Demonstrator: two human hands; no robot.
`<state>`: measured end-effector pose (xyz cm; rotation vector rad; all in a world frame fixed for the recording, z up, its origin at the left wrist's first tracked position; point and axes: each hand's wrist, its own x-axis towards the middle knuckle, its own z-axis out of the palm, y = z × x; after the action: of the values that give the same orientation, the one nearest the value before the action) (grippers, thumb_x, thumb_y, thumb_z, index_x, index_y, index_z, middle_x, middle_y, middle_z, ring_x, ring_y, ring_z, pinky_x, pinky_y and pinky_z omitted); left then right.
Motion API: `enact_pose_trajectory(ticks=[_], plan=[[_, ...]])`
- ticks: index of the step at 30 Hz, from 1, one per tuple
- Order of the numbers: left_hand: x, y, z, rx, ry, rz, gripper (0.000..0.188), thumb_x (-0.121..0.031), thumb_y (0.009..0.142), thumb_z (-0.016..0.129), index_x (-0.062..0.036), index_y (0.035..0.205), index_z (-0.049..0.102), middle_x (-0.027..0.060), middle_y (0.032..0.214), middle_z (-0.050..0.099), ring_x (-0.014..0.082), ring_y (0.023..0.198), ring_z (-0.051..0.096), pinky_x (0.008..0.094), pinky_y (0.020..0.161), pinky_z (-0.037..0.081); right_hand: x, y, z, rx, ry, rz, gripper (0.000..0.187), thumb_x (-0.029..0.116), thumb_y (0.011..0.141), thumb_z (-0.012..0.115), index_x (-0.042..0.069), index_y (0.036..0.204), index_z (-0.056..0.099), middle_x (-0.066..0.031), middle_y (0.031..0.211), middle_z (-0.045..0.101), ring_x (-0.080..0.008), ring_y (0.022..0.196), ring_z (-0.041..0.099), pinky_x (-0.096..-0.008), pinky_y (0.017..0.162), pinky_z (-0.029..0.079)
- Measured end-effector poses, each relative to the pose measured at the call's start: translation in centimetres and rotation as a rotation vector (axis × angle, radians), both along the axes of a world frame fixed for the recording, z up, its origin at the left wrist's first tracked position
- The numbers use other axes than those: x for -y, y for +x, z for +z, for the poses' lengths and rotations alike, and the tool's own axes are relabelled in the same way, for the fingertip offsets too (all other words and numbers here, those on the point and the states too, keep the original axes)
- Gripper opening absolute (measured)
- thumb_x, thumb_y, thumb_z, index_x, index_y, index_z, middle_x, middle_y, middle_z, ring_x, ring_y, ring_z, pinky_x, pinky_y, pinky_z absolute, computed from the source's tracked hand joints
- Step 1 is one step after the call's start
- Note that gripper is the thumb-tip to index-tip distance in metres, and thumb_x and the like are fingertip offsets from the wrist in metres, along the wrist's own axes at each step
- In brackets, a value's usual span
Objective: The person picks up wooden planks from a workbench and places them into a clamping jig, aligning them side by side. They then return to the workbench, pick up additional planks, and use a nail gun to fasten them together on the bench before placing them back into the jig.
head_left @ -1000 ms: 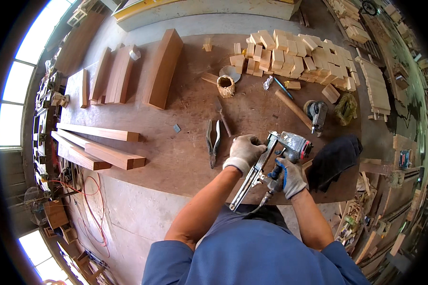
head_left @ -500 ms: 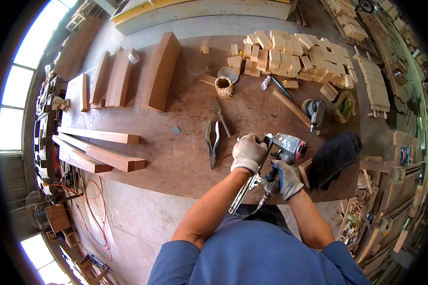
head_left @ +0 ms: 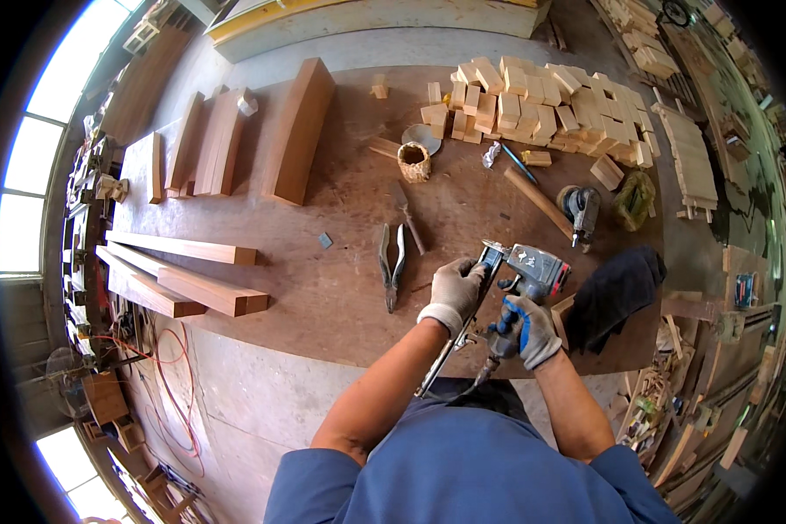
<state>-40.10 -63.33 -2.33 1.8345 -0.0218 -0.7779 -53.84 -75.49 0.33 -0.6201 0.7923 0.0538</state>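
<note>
A pneumatic nail gun (head_left: 540,267) lies across both my gloved hands above the near part of the workbench. My right hand (head_left: 533,332), in a grey and blue work glove, is closed around its handle. With my left hand (head_left: 457,292) I grip the long, thin magazine near its upper end. An air hose runs from the handle's lower end toward my body. Left of my left hand, pliers (head_left: 391,266) with spread handles lie on the bench, and a flat chisel-like tool (head_left: 408,218) rests just beyond them.
The brown workbench (head_left: 323,297) carries long timber pieces (head_left: 210,290) and thick boards (head_left: 299,131) on the left. A pile of small wood blocks (head_left: 541,105) sits far right. Nearer are a hammer-like wooden handle (head_left: 537,203), an air sander (head_left: 581,210) and a dark cloth (head_left: 616,293).
My left hand has slid a little down along the magazine, away from the gun's nose. The nail gun has shifted slightly right and turned a little; my right hand still grips it.
</note>
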Motion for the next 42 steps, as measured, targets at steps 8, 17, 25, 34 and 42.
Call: enact_pose_trajectory(ticks=[8, 17, 25, 34, 42], plan=[[1.0, 0.9, 0.5, -0.072, 0.019, 0.06, 0.034, -0.031, 0.099, 0.07, 0.0031, 0.097, 0.074, 0.0044, 0.081, 0.071, 0.0116, 0.072, 0.061, 0.0291, 0.068, 0.051, -0.1, 0.8, 1.9, -0.014, -0.006, 0.022, 0.041, 0.025, 0.094, 0.069, 0.006, 0.129, 0.06, -0.0007, 0.079, 0.056, -0.016, 0.066, 0.056, -0.0364, 0.069, 0.053], [-7.2, 1.4, -0.1, -0.369, -0.375, 0.071, 0.036, -0.035, 0.107, 0.06, -0.0004, 0.115, 0.07, 0.0047, 0.097, 0.069, 0.0128, 0.084, 0.065, 0.0277, 0.075, 0.053, 1.6, 1.1, -0.5, 0.009, 0.129, -0.11, 0.027, 0.024, 0.093, 0.068, 0.009, 0.115, 0.063, -0.0007, 0.07, 0.056, -0.0198, 0.065, 0.059, -0.044, 0.076, 0.055], [-16.8, -6.9, 0.9, -0.601, -0.541, 0.393, 0.057, -0.048, 0.108, 0.051, 0.0021, 0.129, 0.068, 0.0095, 0.11, 0.073, 0.0167, 0.092, 0.069, 0.0299, 0.08, 0.057, 1.2, 2.7, 0.1, 0.028, 0.126, -0.168, 0.028, 0.023, 0.092, 0.069, 0.01, 0.116, 0.063, 0.0015, 0.071, 0.053, -0.0175, 0.064, 0.057, -0.0426, 0.076, 0.055], [-13.5, -4.3, 0.6, -0.634, -0.861, 0.609, 0.067, -0.059, 0.104, 0.051, -0.0009, 0.137, 0.056, 0.0134, 0.119, 0.069, 0.026, 0.099, 0.072, 0.0396, 0.078, 0.063, -3.8, 4.5, 1.6, 0.047, 0.174, -0.047, 0.026, 0.023, 0.094, 0.066, 0.011, 0.117, 0.064, -0.0006, 0.068, 0.054, -0.0187, 0.061, 0.055, -0.0434, 0.074, 0.053], [-16.3, 1.2, 2.3, -0.638, -1.145, 0.594, 0.063, -0.06, 0.105, 0.049, -0.0061, 0.136, 0.058, 0.0093, 0.111, 0.07, 0.0245, 0.091, 0.071, 0.0363, 0.072, 0.063, -10.3, 6.9, 4.9, 0.237, 0.059, 0.114, 0.017, 0.028, 0.095, 0.067, 0.015, 0.087, 0.059, 0.0015, 0.067, 0.049, -0.017, 0.064, 0.053, -0.0404, 0.075, 0.05]])
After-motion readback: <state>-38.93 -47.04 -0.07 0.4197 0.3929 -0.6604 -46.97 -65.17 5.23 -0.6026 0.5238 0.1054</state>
